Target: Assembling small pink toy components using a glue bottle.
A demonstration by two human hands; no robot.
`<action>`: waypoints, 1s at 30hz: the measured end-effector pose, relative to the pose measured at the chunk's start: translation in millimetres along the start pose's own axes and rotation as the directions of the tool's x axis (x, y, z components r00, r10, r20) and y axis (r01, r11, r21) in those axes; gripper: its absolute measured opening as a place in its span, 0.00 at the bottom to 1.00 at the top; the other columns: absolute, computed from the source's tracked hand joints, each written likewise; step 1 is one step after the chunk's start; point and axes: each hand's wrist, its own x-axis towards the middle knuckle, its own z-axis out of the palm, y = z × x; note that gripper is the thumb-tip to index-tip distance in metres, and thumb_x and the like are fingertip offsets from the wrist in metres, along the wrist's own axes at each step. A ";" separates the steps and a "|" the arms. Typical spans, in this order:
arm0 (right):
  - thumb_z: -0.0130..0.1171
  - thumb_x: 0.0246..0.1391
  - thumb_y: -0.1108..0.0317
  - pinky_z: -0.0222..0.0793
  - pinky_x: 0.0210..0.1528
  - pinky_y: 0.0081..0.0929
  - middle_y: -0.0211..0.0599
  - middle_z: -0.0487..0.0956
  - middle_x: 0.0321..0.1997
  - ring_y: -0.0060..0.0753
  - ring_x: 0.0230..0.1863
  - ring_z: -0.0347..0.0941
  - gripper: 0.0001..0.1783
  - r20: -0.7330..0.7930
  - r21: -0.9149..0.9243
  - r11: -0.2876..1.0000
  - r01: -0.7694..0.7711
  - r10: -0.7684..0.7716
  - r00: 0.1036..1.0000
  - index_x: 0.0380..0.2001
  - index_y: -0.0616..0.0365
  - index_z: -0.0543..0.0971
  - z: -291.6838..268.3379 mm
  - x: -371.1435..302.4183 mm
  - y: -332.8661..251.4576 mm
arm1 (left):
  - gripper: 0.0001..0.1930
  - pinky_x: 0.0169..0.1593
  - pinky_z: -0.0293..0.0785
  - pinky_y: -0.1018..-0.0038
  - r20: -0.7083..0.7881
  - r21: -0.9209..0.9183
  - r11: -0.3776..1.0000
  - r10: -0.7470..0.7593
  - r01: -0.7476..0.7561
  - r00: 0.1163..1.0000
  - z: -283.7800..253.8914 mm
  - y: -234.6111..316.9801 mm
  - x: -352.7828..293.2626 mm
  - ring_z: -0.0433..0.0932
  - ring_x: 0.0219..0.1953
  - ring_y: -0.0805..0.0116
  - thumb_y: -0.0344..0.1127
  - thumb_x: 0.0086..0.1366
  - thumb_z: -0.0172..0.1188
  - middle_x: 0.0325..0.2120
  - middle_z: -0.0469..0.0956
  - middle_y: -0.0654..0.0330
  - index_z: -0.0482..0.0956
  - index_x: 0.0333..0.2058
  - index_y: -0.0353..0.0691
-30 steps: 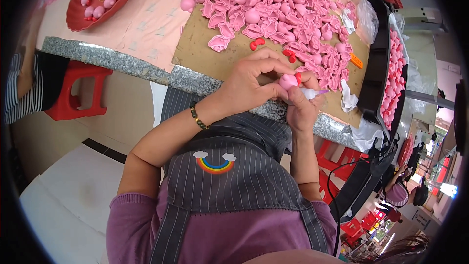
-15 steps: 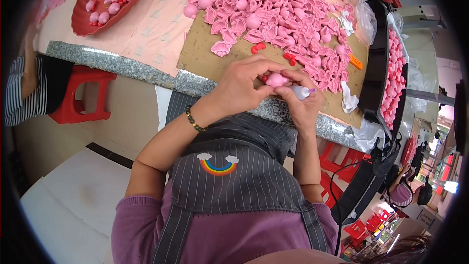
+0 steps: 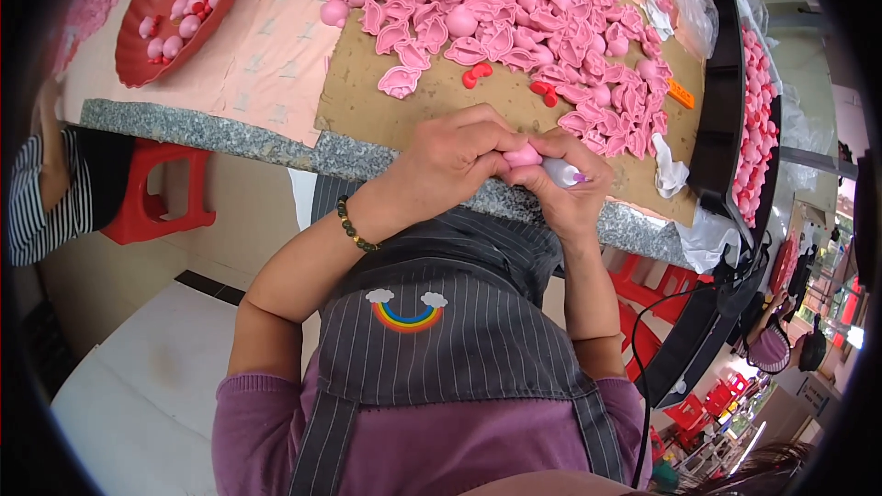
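Observation:
Both my hands meet over the near edge of the worktable. Between the fingertips of my left hand (image 3: 459, 154) is a small rounded pink plastic piece (image 3: 522, 157), partly covered. My right hand (image 3: 574, 188) also presses its fingers to that piece. Tucked in the right hand is a small whitish squeeze bottle (image 3: 558, 171) with a purple tip pointing right. Just beyond my hands two red bow-shaped pieces, one on the left (image 3: 476, 74) and one on the right (image 3: 544, 93), lie on the brown board (image 3: 367, 96).
A large heap of pink shell pieces (image 3: 478, 9) covers the table's far side. At the far left a red dish (image 3: 138, 53) holds pink-and-red pieces. To the right stand an orange-handled tool (image 3: 680, 94), crumpled white tissue (image 3: 670, 165) and a black tray (image 3: 721, 119) of finished-looking pieces.
My fingers have closed further over the pink piece, and the red part at its left side is now hidden. The bottle stays in my right hand. The whole view has shifted slightly.

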 end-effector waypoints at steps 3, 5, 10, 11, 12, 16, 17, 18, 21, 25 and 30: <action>0.71 0.31 0.72 0.64 0.33 0.20 0.37 0.76 0.26 0.25 0.29 0.70 0.18 0.004 -0.047 0.998 0.036 -0.036 0.999 0.28 0.67 0.77 -1.1 0.4 0.5 | 0.13 0.31 0.73 0.79 -0.009 -0.014 1.000 0.008 -0.009 1.000 2.9 -3.0 -1.6 0.77 0.29 0.70 0.15 0.45 0.59 0.28 0.76 0.58 0.77 0.32 0.33; 0.71 0.31 0.72 0.65 0.33 0.21 0.37 0.76 0.26 0.25 0.29 0.70 0.18 -0.008 -0.050 0.998 0.025 -0.026 1.000 0.28 0.67 0.77 0.0 1.5 -0.2 | 0.13 0.31 0.73 0.79 -0.015 -0.029 1.000 -0.003 0.003 1.000 3.9 -5.5 -2.7 0.77 0.29 0.70 0.15 0.45 0.59 0.28 0.76 0.58 0.77 0.32 0.33; 0.71 0.31 0.71 0.65 0.33 0.21 0.38 0.76 0.26 0.26 0.28 0.70 0.18 0.012 -0.038 0.999 0.029 -0.028 1.000 0.28 0.67 0.76 -1.8 2.4 0.5 | 0.12 0.31 0.74 0.79 -0.030 -0.036 0.999 -0.035 0.034 0.999 2.8 -1.3 -0.9 0.77 0.29 0.70 0.15 0.45 0.59 0.28 0.76 0.57 0.78 0.31 0.34; 0.71 0.31 0.71 0.65 0.33 0.21 0.38 0.76 0.27 0.26 0.28 0.70 0.18 0.011 -0.041 0.999 0.027 -0.027 1.000 0.28 0.67 0.76 -1.3 2.9 1.1 | 0.12 0.31 0.74 0.79 -0.032 -0.040 0.999 -0.038 0.037 0.999 2.6 -2.9 -0.9 0.77 0.29 0.70 0.15 0.45 0.59 0.28 0.76 0.57 0.78 0.31 0.34; 0.71 0.31 0.71 0.65 0.33 0.21 0.39 0.76 0.27 0.26 0.28 0.70 0.18 0.011 -0.042 0.999 0.027 -0.027 1.000 0.28 0.67 0.76 -0.9 3.6 1.5 | 0.12 0.31 0.74 0.79 -0.035 -0.035 0.999 -0.033 0.032 0.999 2.5 -4.1 -0.7 0.77 0.29 0.71 0.15 0.45 0.59 0.28 0.76 0.58 0.78 0.31 0.34; 0.72 0.30 0.70 0.65 0.33 0.21 0.37 0.76 0.27 0.25 0.29 0.70 0.19 0.003 -0.043 0.999 0.004 -0.004 1.000 0.28 0.66 0.77 -0.1 3.7 -0.3 | 0.11 0.32 0.74 0.81 -0.010 -0.067 0.997 -0.029 0.029 1.000 -0.3 -2.3 0.0 0.77 0.30 0.72 0.17 0.47 0.60 0.29 0.76 0.58 0.78 0.31 0.34; 0.71 0.31 0.72 0.64 0.31 0.19 0.35 0.76 0.26 0.23 0.28 0.70 0.18 -0.019 -0.017 1.000 0.014 -0.015 1.000 0.29 0.65 0.77 -1.0 3.8 0.0 | 0.11 0.32 0.74 0.81 -0.014 -0.068 0.997 -0.028 0.027 0.999 -0.7 -1.9 1.6 0.77 0.30 0.72 0.17 0.47 0.60 0.29 0.76 0.58 0.78 0.31 0.34; 0.71 0.32 0.74 0.64 0.30 0.17 0.33 0.75 0.26 0.21 0.27 0.69 0.18 -0.041 0.008 1.000 0.026 -0.026 0.999 0.31 0.64 0.77 -1.4 4.0 0.2 | 0.10 0.32 0.74 0.81 0.013 -0.229 0.969 -0.097 0.097 0.995 -1.2 -1.8 3.7 0.76 0.30 0.73 0.17 0.49 0.58 0.30 0.76 0.58 0.78 0.31 0.34; 0.73 0.30 0.72 0.65 0.31 0.19 0.34 0.76 0.28 0.21 0.29 0.70 0.21 -0.041 0.015 0.998 0.061 -0.060 0.997 0.31 0.63 0.77 -0.3 2.2 2.6 | 0.08 0.34 0.74 0.82 0.067 -0.452 0.861 -0.229 0.235 0.971 -4.3 1.8 4.0 0.75 0.31 0.74 0.18 0.53 0.56 0.31 0.75 0.58 0.79 0.32 0.33; 0.74 0.28 0.63 0.64 0.33 0.20 0.35 0.76 0.28 0.23 0.30 0.69 0.25 -0.061 0.004 1.000 0.004 -0.004 0.998 0.30 0.64 0.75 2.2 0.1 -2.2 | 0.07 0.34 0.73 0.84 0.061 -0.632 0.719 -0.326 0.290 0.943 4.7 2.4 -1.9 0.74 0.32 0.76 0.19 0.55 0.55 0.31 0.74 0.58 0.78 0.32 0.34; 0.73 0.29 0.65 0.68 0.34 0.24 0.41 0.77 0.29 0.28 0.30 0.72 0.24 -0.007 -0.075 0.988 0.134 -0.135 0.991 0.31 0.66 0.74 2.0 1.4 0.0 | 0.05 0.32 0.70 0.84 -0.002 -0.488 0.842 -0.264 0.230 0.964 7.7 -1.2 -2.0 0.73 0.30 0.77 0.21 0.54 0.57 0.28 0.73 0.60 0.78 0.30 0.35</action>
